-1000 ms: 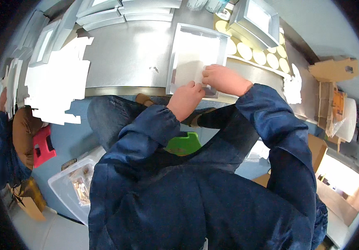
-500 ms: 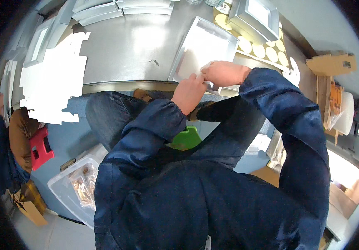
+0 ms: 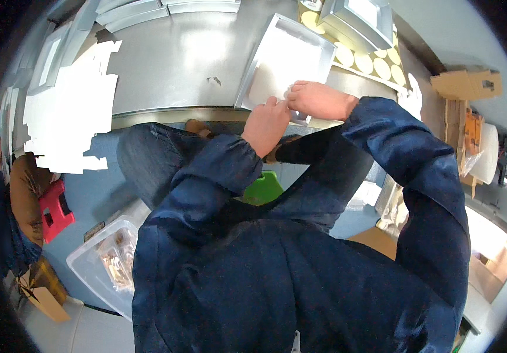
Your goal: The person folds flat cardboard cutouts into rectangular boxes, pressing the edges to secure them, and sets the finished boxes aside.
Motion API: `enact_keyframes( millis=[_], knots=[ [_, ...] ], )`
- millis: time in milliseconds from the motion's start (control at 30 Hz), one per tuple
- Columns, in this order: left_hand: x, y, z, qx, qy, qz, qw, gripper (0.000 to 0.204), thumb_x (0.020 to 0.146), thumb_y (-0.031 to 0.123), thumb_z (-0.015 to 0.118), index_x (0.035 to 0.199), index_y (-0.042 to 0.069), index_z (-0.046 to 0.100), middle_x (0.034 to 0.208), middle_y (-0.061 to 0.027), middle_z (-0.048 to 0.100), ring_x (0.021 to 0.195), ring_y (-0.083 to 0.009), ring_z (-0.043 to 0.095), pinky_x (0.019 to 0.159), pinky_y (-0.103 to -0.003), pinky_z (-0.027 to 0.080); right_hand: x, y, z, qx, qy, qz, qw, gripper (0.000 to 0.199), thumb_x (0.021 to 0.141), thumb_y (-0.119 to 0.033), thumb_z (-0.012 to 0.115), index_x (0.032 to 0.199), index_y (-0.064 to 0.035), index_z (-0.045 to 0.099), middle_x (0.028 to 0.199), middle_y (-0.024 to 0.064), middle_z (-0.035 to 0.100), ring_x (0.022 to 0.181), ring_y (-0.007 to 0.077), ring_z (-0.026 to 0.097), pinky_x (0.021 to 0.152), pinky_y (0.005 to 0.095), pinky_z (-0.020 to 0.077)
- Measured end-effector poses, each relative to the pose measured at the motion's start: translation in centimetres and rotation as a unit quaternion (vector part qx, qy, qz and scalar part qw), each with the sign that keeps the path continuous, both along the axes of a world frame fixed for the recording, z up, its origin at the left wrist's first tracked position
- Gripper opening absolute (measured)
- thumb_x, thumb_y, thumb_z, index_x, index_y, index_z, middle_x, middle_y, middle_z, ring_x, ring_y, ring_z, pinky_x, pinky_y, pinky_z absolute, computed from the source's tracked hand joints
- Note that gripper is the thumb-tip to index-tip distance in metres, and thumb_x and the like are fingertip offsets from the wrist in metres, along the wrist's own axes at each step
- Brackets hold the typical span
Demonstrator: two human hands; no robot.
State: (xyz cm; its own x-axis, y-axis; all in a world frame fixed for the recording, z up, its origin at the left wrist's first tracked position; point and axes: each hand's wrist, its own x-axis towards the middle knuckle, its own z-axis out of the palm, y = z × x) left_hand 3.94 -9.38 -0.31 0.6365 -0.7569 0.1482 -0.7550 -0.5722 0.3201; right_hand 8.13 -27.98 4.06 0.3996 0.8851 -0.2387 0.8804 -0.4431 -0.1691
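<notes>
A shallow open box (image 3: 256, 62) with grey walls and a white inside lies tilted on the metal table in front of me. My left hand (image 3: 266, 125) is at its near edge, fingers bent and pressed together over the near wall. Right beside it, my right hand (image 3: 323, 99) reaches in from the right, its fingers curled down at the same wall near the right corner. The two hands nearly touch. The fingertips and the part of the wall between them are mostly hidden.
A sheet of round pale labels (image 3: 363, 61) lies to the right, under a grey box (image 3: 356, 26). White flat card blanks (image 3: 71, 112) overhang the table edge at left. Below are a green stool (image 3: 263, 188), a clear bin (image 3: 85, 259) and a red stool (image 3: 56, 212) near another person (image 3: 28, 206).
The right hand's fingers have drawn slightly away from the left hand's, along the near wall. The whole view has shifted a little; the box stays in place on the table.
</notes>
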Motion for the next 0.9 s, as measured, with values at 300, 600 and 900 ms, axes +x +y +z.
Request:
enact_keyframes(
  millis=[300, 600, 900],
  knots=[
    [0.3, 0.1, -0.4, 0.003, -0.002, -0.011, 1.0, 0.014, 0.075, 0.004, 0.058, 0.087, 0.007, 0.064, 0.087, -0.0048, 0.056, 0.088, -0.022, 0.056, 0.068, -0.031, 0.054, 1.6, 0.9, -1.3, -0.062, 0.111, -0.034, 0.991, 0.018, 0.075, -0.014, 0.057, 0.077, 0.0018, 0.065, 0.079, 0.0187, 0.064, 0.078, 0.0377, 0.064, 0.071, 0.0448, 0.051],
    [-0.1, -0.1, -0.3, -0.025, -0.01, -0.012, 1.0, 0.009, 0.075, 0.007, 0.058, 0.08, 0.006, 0.065, 0.086, -0.0046, 0.057, 0.087, -0.0214, 0.056, 0.067, -0.029, 0.054, 1.5, 0.0, -1.6, -0.085, 0.124, -0.009, 0.989, 0.018, 0.075, -0.011, 0.055, 0.08, 0.0027, 0.066, 0.084, 0.0197, 0.064, 0.083, 0.0373, 0.063, 0.074, 0.0436, 0.0509],
    [0.1, 0.0, 0.1, -0.008, 0.018, 0.001, 1.0, 0.009, 0.075, 0.006, 0.058, 0.081, 0.006, 0.066, 0.086, -0.0054, 0.057, 0.089, -0.0217, 0.058, 0.066, -0.029, 0.055, 1.2, -0.3, -0.4, -0.033, 0.134, -0.06, 0.989, 0.009, 0.071, -0.007, 0.06, 0.076, 0.0, 0.063, 0.08, 0.0113, 0.059, 0.086, 0.0301, 0.059, 0.082, 0.0365, 0.0477]
  ],
)
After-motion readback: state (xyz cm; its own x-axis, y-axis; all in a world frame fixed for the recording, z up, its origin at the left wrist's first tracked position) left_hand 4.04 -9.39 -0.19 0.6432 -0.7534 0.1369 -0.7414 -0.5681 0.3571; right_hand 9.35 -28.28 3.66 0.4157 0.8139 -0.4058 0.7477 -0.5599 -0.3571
